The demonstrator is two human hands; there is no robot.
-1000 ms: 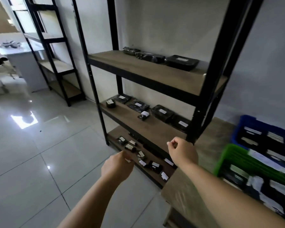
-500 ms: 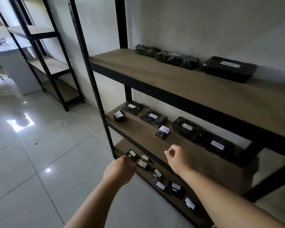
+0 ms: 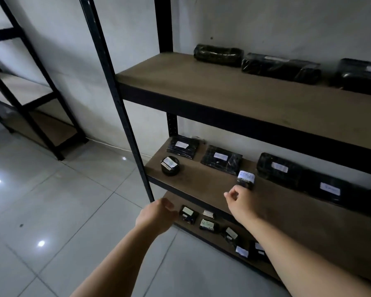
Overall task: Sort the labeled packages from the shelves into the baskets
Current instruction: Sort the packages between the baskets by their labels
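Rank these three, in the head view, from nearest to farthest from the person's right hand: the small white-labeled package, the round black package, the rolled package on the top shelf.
1. Small white-labeled package, just beyond the right hand.
2. Round black package, middle shelf, left end.
3. Rolled package, top shelf, by the wall.

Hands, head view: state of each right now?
Left hand: loosely curled, empty, touching nothing.
Right hand: loosely curled, empty, just short of the small package on the middle shelf.
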